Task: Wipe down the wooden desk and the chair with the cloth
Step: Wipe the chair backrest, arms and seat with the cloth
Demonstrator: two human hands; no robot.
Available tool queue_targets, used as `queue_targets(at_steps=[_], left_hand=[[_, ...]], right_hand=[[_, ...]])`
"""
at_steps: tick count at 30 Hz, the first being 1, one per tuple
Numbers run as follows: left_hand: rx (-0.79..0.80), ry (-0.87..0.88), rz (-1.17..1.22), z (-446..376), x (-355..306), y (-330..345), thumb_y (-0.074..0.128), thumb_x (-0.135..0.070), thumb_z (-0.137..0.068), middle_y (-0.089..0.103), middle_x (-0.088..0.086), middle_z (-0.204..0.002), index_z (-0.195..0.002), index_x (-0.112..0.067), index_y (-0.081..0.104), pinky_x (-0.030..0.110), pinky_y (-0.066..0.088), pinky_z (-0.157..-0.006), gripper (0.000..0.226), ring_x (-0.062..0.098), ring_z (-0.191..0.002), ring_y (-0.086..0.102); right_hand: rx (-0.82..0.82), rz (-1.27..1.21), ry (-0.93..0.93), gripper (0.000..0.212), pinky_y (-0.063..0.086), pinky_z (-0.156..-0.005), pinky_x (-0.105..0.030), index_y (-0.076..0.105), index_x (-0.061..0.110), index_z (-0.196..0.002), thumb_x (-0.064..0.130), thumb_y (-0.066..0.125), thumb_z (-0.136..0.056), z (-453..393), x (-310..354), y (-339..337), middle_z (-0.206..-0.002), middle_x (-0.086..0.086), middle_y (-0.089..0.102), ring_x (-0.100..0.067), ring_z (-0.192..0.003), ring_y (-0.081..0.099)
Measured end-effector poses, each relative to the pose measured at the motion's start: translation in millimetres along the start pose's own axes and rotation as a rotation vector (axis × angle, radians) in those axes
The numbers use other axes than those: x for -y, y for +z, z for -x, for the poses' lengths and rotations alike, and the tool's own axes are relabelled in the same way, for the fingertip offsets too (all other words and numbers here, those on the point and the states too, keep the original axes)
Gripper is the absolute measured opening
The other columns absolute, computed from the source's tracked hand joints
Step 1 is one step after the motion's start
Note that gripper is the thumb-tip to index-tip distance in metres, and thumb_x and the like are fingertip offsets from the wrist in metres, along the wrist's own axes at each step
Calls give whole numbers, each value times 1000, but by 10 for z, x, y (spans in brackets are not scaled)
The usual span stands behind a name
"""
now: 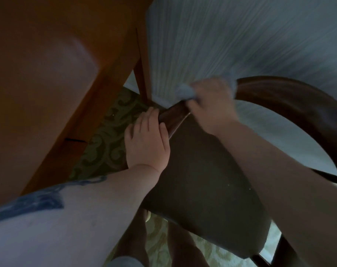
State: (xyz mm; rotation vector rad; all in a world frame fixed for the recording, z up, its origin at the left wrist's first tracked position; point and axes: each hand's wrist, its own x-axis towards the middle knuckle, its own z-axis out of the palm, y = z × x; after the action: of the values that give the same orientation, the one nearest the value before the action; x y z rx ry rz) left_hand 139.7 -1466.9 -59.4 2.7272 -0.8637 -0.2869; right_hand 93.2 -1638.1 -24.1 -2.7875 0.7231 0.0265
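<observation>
Left forearm: it crossed the near left of the view, with a blue mark on the skin.
Chair: its dark padded seat filled the near middle, and its dark wooden back curved from the centre round to the far right.
Left hand: it lay flat at the left edge of the seat, fingers straight and close together, tips touching the near end of the wooden back rail; this grip held nothing.
Right hand: it sat on the back rail just beyond the left hand, its grip curled and clamped round the cloth.
Cloth: pale blue and bunched, it showed on both sides of the right hand, pressed on top of the chair's back rail; blurred.
Carpet: green, patterned, seen between chair and worktop.
Worktop: the orange-brown wooden desk filled the far left, its leg going down beside the chair.
Wall: pale blue-grey with fine stripes, at the far right behind the chair.
</observation>
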Motion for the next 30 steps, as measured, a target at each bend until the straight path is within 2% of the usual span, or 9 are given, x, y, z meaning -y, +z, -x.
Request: queue_targets(at_steps=[2,3,8,13,18,23,26,28,30], left_hand=[[-6,-5,53,-14,11,-3,30,-34,-101,50,0,-143,-140,-20,44,42,29,-111,44,17,-133,44],[-21,7,94,-22,30,4,34,-33,-100,50,0,-143,-140,-19,45,41,28,-112,43,16,-133,44],[-11,42,184,145,328,-67,38,-33,-96,44,7,-148,-145,-11,38,38,29,-116,53,18,-138,39],[91,48,22,688,720,-95,21,-40,-102,32,8,-155,-152,-15,22,48,33,-112,56,24,-142,32],[71,37,28,715,726,-79,27,-40,-98,41,11,-150,-148,-11,32,47,37,-109,58,26,-138,39],[-7,-80,143,741,723,-92,26,-37,-101,40,2,-151,-146,-19,37,42,31,-114,50,18,-140,35],[-141,-155,435,885,837,-106,32,-35,-99,59,4,-133,-134,-14,53,40,46,-101,46,19,-122,54],[-101,-245,357,1083,906,-111,24,-37,-102,58,3,-132,-134,-17,51,40,48,-97,46,19,-120,55],[-31,-369,191,1284,908,-98,18,-40,-104,49,3,-144,-139,-21,47,41,41,-106,49,21,-130,47]], right_hand=[[-262,-103,163,38,17,-117,-45,60,12,-125,22,53,-89,288,6,61,-129,-6,59,-25,-130,44],[-268,-152,192,41,16,-118,-48,56,14,-130,18,54,-89,405,187,133,-135,-4,55,-22,-135,39],[77,-261,-191,52,-2,-121,-35,51,19,-138,28,37,-89,383,751,338,-146,2,47,-15,-143,27],[-77,-300,117,58,2,-122,-44,32,23,-150,21,44,-94,866,838,537,-160,6,22,-10,-150,5],[147,-196,-276,59,-7,-121,-35,35,26,-149,26,33,-90,747,987,543,-158,6,26,-10,-149,8],[-53,-329,131,56,1,-122,-42,33,25,-151,17,41,-95,941,1053,586,-160,7,21,-9,-149,3],[135,-346,-167,60,-4,-121,-38,37,23,-148,25,33,-89,1247,1450,735,-158,5,27,-12,-149,8],[192,-201,-428,63,-13,-118,-29,35,25,-149,24,34,-87,1101,1233,699,-159,5,26,-12,-149,8],[157,-163,-399,65,-12,-119,-31,30,27,-152,16,44,-89,956,935,652,-161,7,20,-10,-149,4]])
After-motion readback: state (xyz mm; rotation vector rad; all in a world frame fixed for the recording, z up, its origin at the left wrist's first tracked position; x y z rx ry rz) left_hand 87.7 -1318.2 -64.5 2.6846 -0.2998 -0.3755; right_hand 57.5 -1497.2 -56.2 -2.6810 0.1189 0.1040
